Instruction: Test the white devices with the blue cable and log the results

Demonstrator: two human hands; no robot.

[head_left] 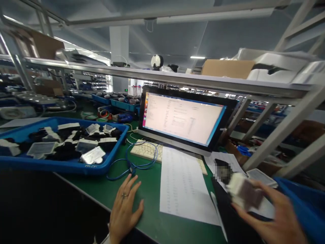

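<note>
Within right hand, blurred device, white side leftward, long axis unclear.

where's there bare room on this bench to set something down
Bare green bench shows between the left hand and the printed sheet, and along the sheet's lower edge. Crowded: the keyboard, overlapped by blue cable and sheet, and the blue tray, packed with parts.

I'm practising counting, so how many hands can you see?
2. The left hand is by the blue cable, over the green table; the right hand holds a white-and-grey part. Any farther off may be hidden.
</note>
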